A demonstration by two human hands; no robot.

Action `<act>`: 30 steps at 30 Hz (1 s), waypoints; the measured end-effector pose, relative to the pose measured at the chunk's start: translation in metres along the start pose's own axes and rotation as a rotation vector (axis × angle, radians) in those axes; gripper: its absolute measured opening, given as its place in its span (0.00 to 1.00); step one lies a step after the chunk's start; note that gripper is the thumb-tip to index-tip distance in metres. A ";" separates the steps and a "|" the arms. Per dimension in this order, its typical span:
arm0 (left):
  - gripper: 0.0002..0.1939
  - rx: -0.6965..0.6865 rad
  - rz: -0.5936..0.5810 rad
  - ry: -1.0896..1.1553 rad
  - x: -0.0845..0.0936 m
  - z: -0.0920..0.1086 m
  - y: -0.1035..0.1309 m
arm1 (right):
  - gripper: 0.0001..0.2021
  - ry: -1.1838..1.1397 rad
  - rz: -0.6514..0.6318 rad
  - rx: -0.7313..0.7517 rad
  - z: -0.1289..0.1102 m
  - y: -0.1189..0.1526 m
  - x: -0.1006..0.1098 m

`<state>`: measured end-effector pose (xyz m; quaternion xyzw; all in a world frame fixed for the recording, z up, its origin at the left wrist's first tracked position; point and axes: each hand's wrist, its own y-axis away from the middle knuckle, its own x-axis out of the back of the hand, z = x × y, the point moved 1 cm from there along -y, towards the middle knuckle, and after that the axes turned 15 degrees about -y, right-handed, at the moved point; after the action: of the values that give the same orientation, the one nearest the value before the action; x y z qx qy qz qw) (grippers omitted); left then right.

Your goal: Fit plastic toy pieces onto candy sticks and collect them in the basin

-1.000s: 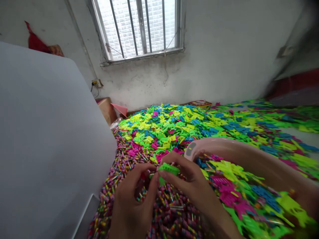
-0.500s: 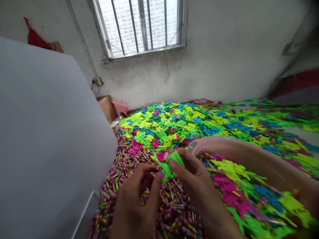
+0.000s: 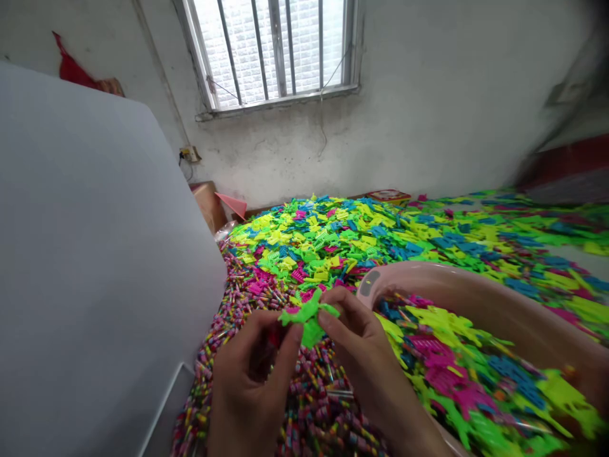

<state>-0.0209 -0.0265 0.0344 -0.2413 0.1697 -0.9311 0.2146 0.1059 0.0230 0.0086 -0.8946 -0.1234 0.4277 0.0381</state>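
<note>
Between my two hands, above the heap, is a bright green plastic toy piece [image 3: 310, 318] with an irregular, animal-like outline. My right hand [image 3: 359, 343] pinches its right side between thumb and fingers. At its left end, my left hand [image 3: 254, 365] closes thumb and forefinger on the tip. Something red shows dimly inside the curl of the left fingers, too shadowed to name. Beneath the hands spreads a heap of small multicoloured candy-like sticks [image 3: 328, 412]. To the right of my right hand, a pink basin [image 3: 442, 273] holds mixed plastic pieces and several sticks.
Behind the hands rises a large mound of green, yellow, blue and pink plastic pieces [image 3: 314, 235], which spreads to the right. A tall white panel [image 3: 109, 241] blocks the left side. A barred window [image 3: 276, 51] is in the wall behind.
The green piece has turned in my fingers and shifted slightly left. My left fingertips have moved up onto its left end. My right hand has moved a little left.
</note>
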 end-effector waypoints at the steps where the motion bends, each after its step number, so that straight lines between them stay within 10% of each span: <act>1: 0.06 0.026 0.035 0.032 0.001 0.002 0.001 | 0.11 0.014 -0.027 -0.031 -0.001 0.000 0.000; 15: 0.07 -0.133 -0.175 0.007 -0.003 -0.011 -0.004 | 0.15 0.088 0.016 -0.025 -0.007 -0.002 0.006; 24: 0.05 -0.105 0.079 -0.006 0.001 -0.004 -0.002 | 0.19 0.127 -0.154 -0.227 -0.013 0.000 0.004; 30: 0.05 -0.141 -0.074 0.012 -0.004 -0.007 -0.004 | 0.17 0.269 -0.112 -0.126 -0.019 -0.001 0.009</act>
<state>-0.0225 -0.0197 0.0293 -0.2564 0.2273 -0.9255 0.1616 0.1256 0.0271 0.0145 -0.9362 -0.1934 0.2928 0.0217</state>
